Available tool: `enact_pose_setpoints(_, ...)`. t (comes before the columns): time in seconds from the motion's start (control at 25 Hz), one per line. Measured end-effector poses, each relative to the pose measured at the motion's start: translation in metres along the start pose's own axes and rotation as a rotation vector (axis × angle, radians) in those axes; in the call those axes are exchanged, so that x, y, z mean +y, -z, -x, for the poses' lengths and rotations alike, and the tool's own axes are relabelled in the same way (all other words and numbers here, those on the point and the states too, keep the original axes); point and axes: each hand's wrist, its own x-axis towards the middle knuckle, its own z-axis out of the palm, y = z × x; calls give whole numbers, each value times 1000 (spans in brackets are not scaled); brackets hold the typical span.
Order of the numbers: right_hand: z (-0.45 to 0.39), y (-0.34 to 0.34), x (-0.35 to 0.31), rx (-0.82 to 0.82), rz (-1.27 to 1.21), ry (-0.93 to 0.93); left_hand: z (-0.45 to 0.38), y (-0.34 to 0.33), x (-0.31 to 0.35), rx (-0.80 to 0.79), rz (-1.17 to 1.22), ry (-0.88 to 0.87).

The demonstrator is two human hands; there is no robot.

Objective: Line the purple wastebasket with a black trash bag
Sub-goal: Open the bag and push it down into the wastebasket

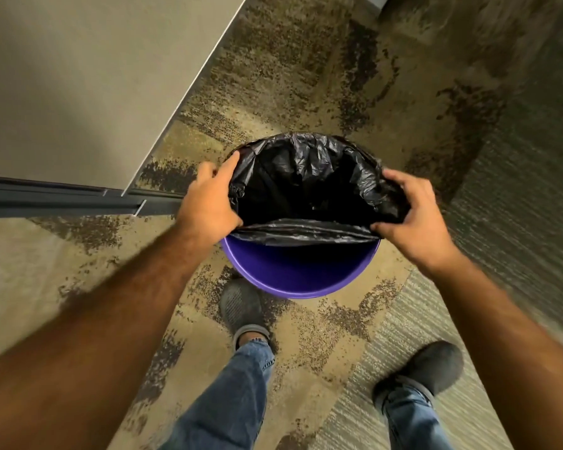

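Note:
A round purple wastebasket [301, 271] stands on the carpet below me. A black trash bag [309, 177] hangs open inside it, its mouth folded over the far rim and both side rims. The bag's near edge [306, 232] stretches straight across the opening, leaving the near inner wall of the basket bare. My left hand [208, 203] grips the bag at the left rim. My right hand [413, 216] pinches the bag at the right rim.
A beige wall panel [78, 86] with a dark base rail [62, 199] stands close on the left. Patterned carpet [338, 76] surrounds the basket. My two feet in grey shoes [241, 306] [426, 368] stand just behind the basket.

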Motion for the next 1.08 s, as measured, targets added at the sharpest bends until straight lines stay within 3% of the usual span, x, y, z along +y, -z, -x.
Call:
enact_pose_setpoints(0.16, 55, -12, 17, 75, -35, -82, 56, -33, -17, 239, 170, 34)
enact_pose_setpoints(0.28, 75, -24, 27, 127, -200, -261, 90, -58, -14, 363, 441, 170)
enact_pose_setpoints(0.48, 84, -39, 47, 150, -624, -515, 118, -99, -5, 348, 952, 564)
enact_pose_setpoints(0.68, 74, -40, 49, 107, -573, -497, 117, -111, -7, 396, 1069, 610)
enact_pose_setpoints(0.88, 61, -49, 36, 227, -563, -487, 106, -107, -21, 350, 1221, 626)
enact_pose_setpoints(1.08, 64, -60, 29, 320, -564, -428, 95, -113, -21, 476, 1123, 569)
